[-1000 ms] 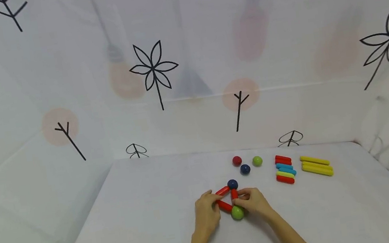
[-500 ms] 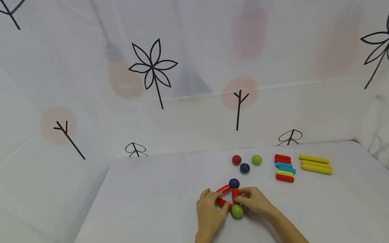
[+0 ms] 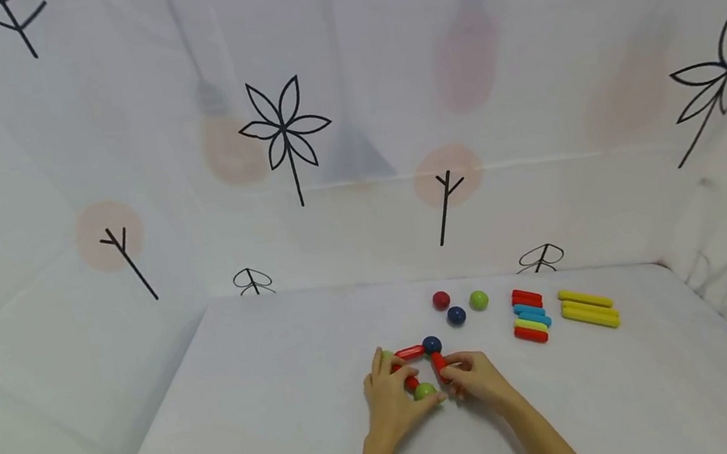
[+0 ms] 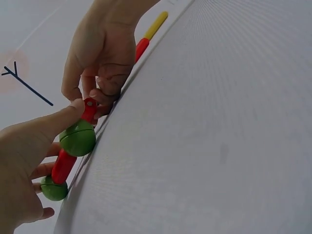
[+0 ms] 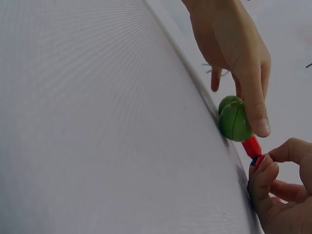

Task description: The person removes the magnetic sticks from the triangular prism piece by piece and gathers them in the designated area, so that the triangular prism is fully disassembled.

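Red sticks and balls form an unclosed triangle on the table. In the head view a blue ball [image 3: 432, 344] joins two sticks at the top, one [image 3: 411, 353] running left to a partly hidden green ball [image 3: 387, 355]. My left hand [image 3: 388, 402] grips the nearer green ball [image 3: 425, 391], thumb along its near side and fingers over the red stick [image 4: 63, 168] between both green balls. My right hand [image 3: 479, 380] pinches the free lower end of the other red stick [image 3: 439, 364]. A gap separates this end from the nearer green ball.
Behind the hands lie a red ball [image 3: 441, 300], a blue ball [image 3: 456, 315] and a green ball [image 3: 478, 300]. Farther right are a row of short coloured sticks [image 3: 530, 316] and several long yellow sticks [image 3: 588, 308]. A patterned white sheet [image 3: 366, 242] stands behind the table.
The nearer green ball has shifted left, away from the stick end in my right hand, opening a gap. My left thumb has swung round the ball's near side.
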### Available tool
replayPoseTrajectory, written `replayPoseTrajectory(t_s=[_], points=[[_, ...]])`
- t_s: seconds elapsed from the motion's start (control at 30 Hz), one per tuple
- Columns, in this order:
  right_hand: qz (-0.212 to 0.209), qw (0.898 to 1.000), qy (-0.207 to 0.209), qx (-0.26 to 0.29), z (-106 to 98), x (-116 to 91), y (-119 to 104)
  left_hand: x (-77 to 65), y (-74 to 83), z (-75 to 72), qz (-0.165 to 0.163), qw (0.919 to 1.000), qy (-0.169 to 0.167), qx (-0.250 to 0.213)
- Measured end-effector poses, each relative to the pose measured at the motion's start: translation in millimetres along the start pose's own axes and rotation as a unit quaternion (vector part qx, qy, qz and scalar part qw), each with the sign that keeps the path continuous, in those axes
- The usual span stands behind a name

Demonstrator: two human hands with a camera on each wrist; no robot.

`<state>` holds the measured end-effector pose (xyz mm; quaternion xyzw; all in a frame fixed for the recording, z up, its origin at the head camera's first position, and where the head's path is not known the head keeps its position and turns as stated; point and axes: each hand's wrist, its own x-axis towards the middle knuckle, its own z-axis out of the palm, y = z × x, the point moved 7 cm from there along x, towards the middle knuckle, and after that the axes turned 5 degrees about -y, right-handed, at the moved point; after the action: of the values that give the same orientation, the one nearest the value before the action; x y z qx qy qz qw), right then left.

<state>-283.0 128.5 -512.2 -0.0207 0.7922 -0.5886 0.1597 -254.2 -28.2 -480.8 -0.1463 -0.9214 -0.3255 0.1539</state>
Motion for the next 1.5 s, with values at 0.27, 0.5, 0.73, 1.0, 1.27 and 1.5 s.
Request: replayPoseTrajectory(t_s=[0.27, 0.5, 0.73, 1.0, 1.27, 1.5], points=[[0.017, 0.997, 0.02, -0.069, -5, -1, 5, 0.2, -9.3, -3.4, -0.026, 0.9992, 0.028, 0.007], [-0.001, 0.993, 0.041, -0.115, -12, -7, 1, -0.3, -18.7, -12.6, -0.058, 0.9956, 0.069, -0.026], [-0.021, 0.987, 0.063, -0.143, -20, -8, -1, -3.7, -29.7, -21.5, -0.129, 0.9871, 0.094, -0.014], [-0.04, 0.981, 0.052, -0.181, -20, -9, -4, -2.8, -31.7, -21.7, -0.126, 0.9882, 0.084, -0.023], [-0.028, 0.98, 0.03, -0.195, -20, -9, -3, -2.8, -32.5, -21.5, -0.129, 0.9881, 0.079, -0.029], [-0.047, 0.977, 0.003, -0.209, -16, -9, -6, -2.9, -33.1, -20.8, -0.128, 0.9886, 0.074, -0.028]])
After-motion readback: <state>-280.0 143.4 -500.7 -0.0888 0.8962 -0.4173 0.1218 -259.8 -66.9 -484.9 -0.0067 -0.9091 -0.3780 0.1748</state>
